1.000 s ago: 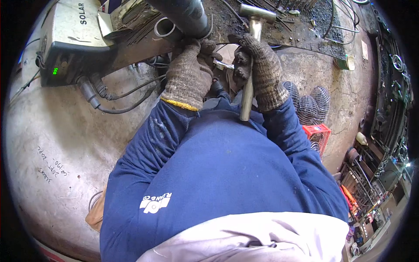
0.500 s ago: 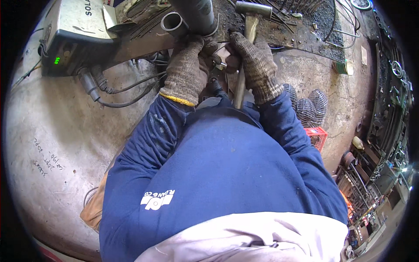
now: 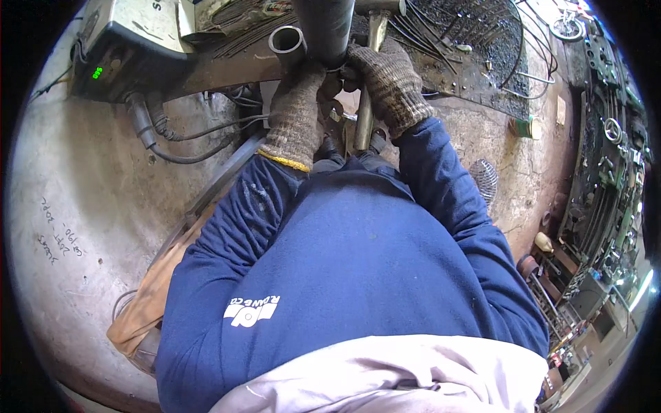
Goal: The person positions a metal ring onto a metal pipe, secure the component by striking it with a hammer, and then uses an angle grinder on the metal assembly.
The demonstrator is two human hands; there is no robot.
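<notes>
Since the earlier frame, our right hand [image 3: 390, 81] and its steel hammer [image 3: 365, 115] had shifted left, closing most of the gap to our left hand [image 3: 301, 103]. Our right fingers were wrapped around the hammer's handle, its head lying to the far side and its butt pointing toward us. Our left hand was curled against the near end of the thick grey pipe [image 3: 325, 27]; we could not tell whether it gripped anything. We wore brown knit gloves [image 3: 296, 134] on the 2 hands. Just left of that pipe was a short open-ended tube [image 3: 284, 52], close to the near edge of the dark workbench [image 3: 213, 72]. At the far left sat a welding machine [image 3: 134, 45] with thick black cables [image 3: 189, 160]. On the right stood a wire cage [image 3: 485, 180].
</notes>
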